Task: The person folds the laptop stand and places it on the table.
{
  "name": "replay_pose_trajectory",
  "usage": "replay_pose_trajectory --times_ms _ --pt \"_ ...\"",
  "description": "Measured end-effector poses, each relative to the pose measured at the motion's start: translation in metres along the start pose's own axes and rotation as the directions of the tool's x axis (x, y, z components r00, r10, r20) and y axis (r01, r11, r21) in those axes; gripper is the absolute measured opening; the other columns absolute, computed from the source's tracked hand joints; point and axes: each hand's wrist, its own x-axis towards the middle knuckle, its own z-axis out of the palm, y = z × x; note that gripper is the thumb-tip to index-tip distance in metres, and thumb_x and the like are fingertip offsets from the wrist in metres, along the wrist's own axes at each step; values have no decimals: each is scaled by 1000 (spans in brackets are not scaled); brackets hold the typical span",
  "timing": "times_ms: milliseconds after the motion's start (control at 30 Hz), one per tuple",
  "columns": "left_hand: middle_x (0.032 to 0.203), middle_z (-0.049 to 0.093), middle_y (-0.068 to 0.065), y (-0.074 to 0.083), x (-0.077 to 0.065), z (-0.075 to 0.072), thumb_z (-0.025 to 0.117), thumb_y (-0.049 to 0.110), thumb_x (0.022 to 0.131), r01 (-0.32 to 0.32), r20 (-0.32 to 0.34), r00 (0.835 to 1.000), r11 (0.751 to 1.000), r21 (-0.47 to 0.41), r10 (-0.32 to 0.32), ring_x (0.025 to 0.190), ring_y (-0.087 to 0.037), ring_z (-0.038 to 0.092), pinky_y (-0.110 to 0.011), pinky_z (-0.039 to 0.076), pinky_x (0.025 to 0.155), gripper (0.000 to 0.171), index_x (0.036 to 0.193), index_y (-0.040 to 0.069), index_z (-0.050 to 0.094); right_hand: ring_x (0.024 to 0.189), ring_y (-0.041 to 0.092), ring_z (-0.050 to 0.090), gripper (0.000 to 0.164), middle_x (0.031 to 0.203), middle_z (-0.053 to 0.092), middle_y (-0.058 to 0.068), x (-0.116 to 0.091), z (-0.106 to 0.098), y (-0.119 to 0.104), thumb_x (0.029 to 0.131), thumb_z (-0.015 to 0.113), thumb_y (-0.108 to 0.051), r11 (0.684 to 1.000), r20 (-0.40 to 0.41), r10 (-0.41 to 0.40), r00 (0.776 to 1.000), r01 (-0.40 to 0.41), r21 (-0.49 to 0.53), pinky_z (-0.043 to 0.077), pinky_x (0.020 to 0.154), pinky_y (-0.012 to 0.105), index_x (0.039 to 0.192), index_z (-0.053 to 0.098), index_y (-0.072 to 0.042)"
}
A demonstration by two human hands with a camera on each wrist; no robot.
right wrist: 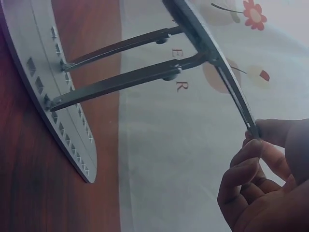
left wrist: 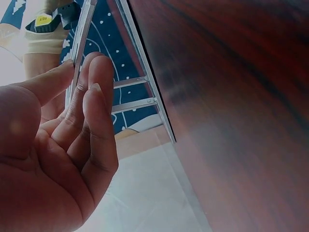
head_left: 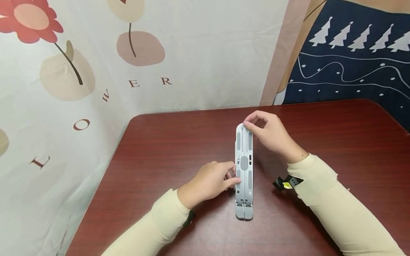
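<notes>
A silver folding laptop stand (head_left: 245,188) with grey pads stands lengthwise on the table, its two halves side by side. In the right wrist view, two struts (right wrist: 116,89) hold its upper plate (right wrist: 232,92) raised over a slotted base (right wrist: 72,145). My left hand (head_left: 209,181) pinches the upper plate's left edge, thumb on top and fingers beneath. At the far end, my right hand (head_left: 270,133) pinches the plate's tip between thumb and fingers. Small hinged feet (head_left: 244,212) show at the near end.
The dark red wooden table (head_left: 179,138) runs back to a white printed cloth (head_left: 205,64). A navy cloth with white trees (head_left: 346,74) hangs at the back right. Black wrist cameras are strapped at both cream sleeves (head_left: 336,206).
</notes>
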Motion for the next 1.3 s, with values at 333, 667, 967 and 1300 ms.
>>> replay_pose_trajectory --times_ms 333,667,967,1300 --pt "75 73 14 0 0 -1 71 34 92 -11 -2 1000 999 49 12 66 1 63 -23 44 60 16 89 20 65 72 19 57 17 92 68 8 2 1 4 96 66 -24 998 25 41 999 -42 37 51 58 26 104 72 -10" --pt "66 66 19 -2 -1 -2 72 37 91 -14 111 994 999 33 10 58 5 55 -20 42 56 22 74 25 63 69 19 57 18 94 67 8 1 1 2 96 67 -25 996 26 73 997 -75 55 50 57 26 105 72 -10" --pt "66 66 24 -2 -1 0 78 39 85 -9 208 978 998 69 -6 63 8 57 -21 44 60 19 73 30 65 50 12 47 17 74 60 5 -1 0 0 95 68 -22 983 18 133 991 -135 128 41 44 26 103 71 -7" --pt "64 63 28 -3 -2 2 77 40 86 5 199 980 996 93 -23 63 8 56 -23 43 60 22 72 31 62 42 13 44 16 58 53 7 -4 -2 -1 96 66 -16 971 23 138 990 -140 192 40 39 28 101 67 -1"
